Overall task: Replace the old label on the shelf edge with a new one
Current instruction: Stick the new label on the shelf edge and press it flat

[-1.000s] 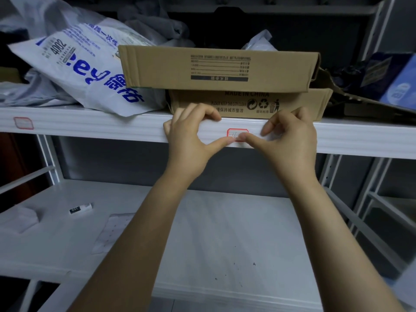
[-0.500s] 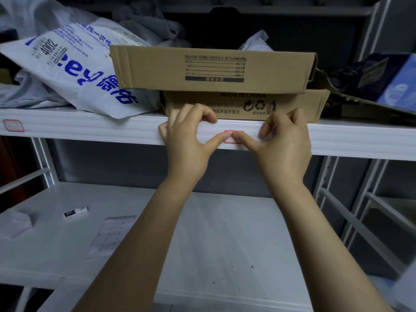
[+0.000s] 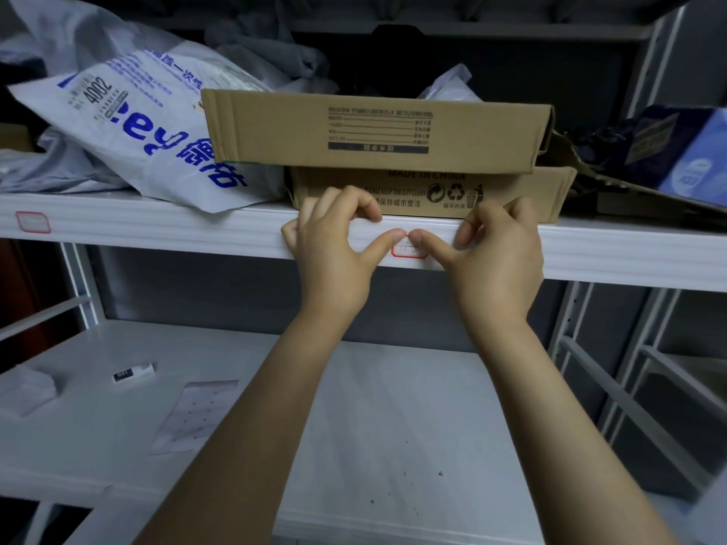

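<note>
A small white label with a red border (image 3: 407,251) is stuck on the front edge of the white shelf (image 3: 196,230). Both thumbs press on its upper part, tip to tip. My left hand (image 3: 334,249) has its fingers curled over the shelf's top lip to the left of the label. My right hand (image 3: 499,253) mirrors it on the right. Only the label's lower half shows, with faint handwriting. Another red-bordered label (image 3: 33,222) sits on the same edge at the far left.
Two stacked cardboard boxes (image 3: 373,127) and a white printed plastic bag (image 3: 137,131) sit on the upper shelf. On the lower shelf lie a label backing sheet (image 3: 196,415), a small white tube (image 3: 131,373) and crumpled paper (image 3: 25,387). Grey uprights stand at right.
Both thumbs have slid together over the label and now cover its top; a second ago more of it showed between them. The camera view shifted slightly.
</note>
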